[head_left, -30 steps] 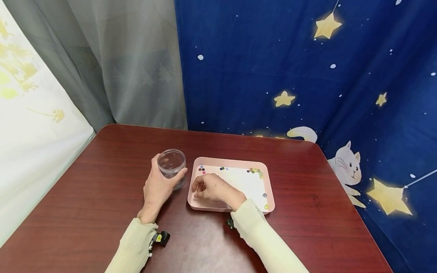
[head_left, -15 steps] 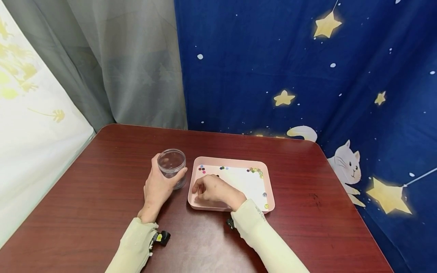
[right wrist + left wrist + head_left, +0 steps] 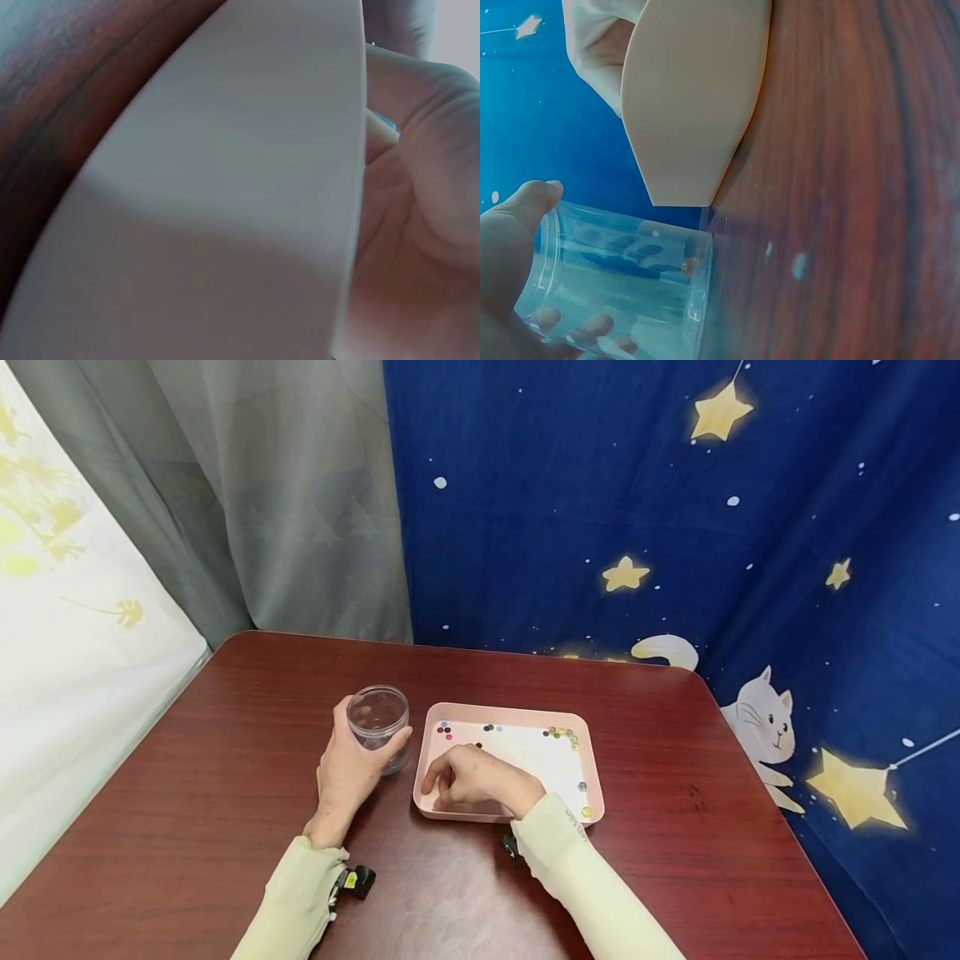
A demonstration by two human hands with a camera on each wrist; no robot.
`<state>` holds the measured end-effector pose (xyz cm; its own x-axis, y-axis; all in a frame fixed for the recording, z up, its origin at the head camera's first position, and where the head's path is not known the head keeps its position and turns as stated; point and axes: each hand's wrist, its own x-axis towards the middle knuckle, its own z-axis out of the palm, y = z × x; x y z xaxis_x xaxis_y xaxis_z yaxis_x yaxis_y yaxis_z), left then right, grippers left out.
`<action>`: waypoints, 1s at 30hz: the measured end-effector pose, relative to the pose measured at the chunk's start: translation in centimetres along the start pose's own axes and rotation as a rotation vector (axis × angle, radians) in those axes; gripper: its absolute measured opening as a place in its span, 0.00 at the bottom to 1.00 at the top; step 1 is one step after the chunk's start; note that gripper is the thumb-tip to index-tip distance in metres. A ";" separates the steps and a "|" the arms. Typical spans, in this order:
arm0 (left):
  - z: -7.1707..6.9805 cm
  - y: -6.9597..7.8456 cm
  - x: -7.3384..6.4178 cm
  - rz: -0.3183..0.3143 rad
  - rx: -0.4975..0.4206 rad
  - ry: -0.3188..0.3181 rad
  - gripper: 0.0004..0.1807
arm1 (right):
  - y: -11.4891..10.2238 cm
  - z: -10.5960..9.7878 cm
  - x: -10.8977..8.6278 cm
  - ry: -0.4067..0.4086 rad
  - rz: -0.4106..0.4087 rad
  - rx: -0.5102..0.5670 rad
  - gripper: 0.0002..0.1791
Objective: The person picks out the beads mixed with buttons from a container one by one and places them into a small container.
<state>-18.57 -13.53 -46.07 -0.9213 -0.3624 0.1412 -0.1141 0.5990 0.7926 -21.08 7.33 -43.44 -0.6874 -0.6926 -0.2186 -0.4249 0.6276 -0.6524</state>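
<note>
A clear plastic jar [image 3: 377, 710] stands on the table left of a pink tray [image 3: 508, 714]. My left hand [image 3: 351, 772] grips it, thumb on the near side and fingers round the far side, as the left wrist view also shows. My right hand [image 3: 474, 777] reaches into the tray's near left corner, fingers bent downward. Its index finger and thumb stand slightly apart, with nothing visible between them. Small coloured beads [image 3: 445, 730] lie along the tray's far side. In the right wrist view, the tray wall [image 3: 225, 150] hides the fingertips.
More beads, many yellowish [image 3: 566, 735], cluster in the tray's far right corner. A grey bead [image 3: 582, 787] and a yellow bead [image 3: 587, 811] lie near its right wall. The dark red table [image 3: 660, 860] ends at a blue star-printed curtain [image 3: 525, 510] behind.
My right index finger and thumb have parted slightly, and a dark bead beside the hand has come into view. My left hand and the jar stay in place.
</note>
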 end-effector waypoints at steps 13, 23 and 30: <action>0.0 0.1 0.1 0.005 -0.010 0.003 0.57 | 0.1 0.2 0.0 -0.014 -0.033 -0.026 0.15; 0.0 0.2 0.0 0.001 -0.007 0.018 0.57 | 0.1 0.3 -0.2 -0.018 -0.078 -0.061 0.20; 0.1 -0.1 -0.1 0.002 -0.004 0.013 0.57 | 0.2 0.7 -0.2 0.007 -0.102 -0.107 0.19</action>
<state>-18.54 -13.48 -46.21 -0.9165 -0.3705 0.1507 -0.1108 0.5971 0.7945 -20.61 7.34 -43.97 -0.6413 -0.7525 -0.1498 -0.5527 0.5884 -0.5901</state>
